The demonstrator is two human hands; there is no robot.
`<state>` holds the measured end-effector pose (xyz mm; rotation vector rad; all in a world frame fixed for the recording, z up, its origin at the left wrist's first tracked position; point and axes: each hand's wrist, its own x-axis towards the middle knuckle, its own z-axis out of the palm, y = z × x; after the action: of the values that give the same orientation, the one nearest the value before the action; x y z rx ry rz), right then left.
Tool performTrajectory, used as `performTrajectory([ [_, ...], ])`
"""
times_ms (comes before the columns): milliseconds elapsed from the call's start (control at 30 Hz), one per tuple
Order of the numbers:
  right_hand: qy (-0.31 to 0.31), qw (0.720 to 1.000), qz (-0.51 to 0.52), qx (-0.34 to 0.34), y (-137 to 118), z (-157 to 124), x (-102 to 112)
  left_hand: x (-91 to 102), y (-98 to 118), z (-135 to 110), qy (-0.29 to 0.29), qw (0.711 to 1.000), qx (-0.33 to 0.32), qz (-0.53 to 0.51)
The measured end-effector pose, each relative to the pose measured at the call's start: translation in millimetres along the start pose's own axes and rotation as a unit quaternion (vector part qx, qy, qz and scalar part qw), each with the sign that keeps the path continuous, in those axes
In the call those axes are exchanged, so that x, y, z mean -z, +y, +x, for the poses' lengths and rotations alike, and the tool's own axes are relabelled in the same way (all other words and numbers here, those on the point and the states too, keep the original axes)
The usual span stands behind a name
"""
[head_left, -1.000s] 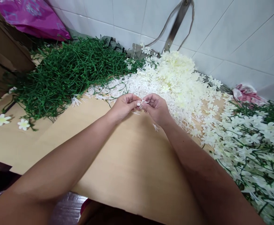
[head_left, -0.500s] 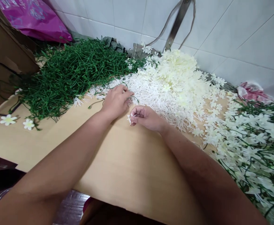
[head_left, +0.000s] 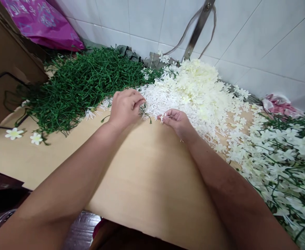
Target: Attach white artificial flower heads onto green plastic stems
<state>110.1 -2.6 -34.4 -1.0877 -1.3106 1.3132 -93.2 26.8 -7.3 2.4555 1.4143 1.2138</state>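
Note:
My left hand (head_left: 126,107) is closed in a pinch near the middle of the board. A thin green plastic stem (head_left: 147,116) comes out below its fingers, its tip bending down toward the board; the gripped part is mostly hidden. To the right, my right hand (head_left: 177,121) pinches a small white stamen piece (head_left: 163,117) between thumb and fingers. Just beyond both hands spreads a heap of white stamens (head_left: 165,98). Pale yellow-white flower heads (head_left: 199,81) are piled behind it. A large pile of green stems (head_left: 89,80) lies beyond my left hand.
Assembled white flowers on stems (head_left: 280,166) cover the right side. Two loose flowers (head_left: 14,133) lie at left on the cardboard (head_left: 131,173). A cardboard box (head_left: 8,69) and pink bag (head_left: 45,24) stand back left. A white tiled wall (head_left: 147,21) closes the back.
My right hand has moved right and slightly away from me with the small white piece. My left hand has shifted slightly left, its fingers drawn together, the stem's tip now lower.

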Motion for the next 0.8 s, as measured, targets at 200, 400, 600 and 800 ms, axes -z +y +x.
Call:
performTrajectory([
  [200,-0.005,1.000,0.029,-0.011,2,0,1,-12.2,6,-6,-0.115,0.984,-0.110,0.082],
  [400,0.003,0.998,0.053,-0.026,1,0,2,-17.6,10,-7,-0.116,0.982,-0.113,0.100],
  [600,0.008,0.999,0.046,-0.027,0,0,1,1.3,11,4,0.045,0.995,0.001,-0.087],
  [800,-0.004,0.993,0.116,-0.031,-7,0,0,1.7,14,11,0.119,0.896,0.199,-0.378],
])
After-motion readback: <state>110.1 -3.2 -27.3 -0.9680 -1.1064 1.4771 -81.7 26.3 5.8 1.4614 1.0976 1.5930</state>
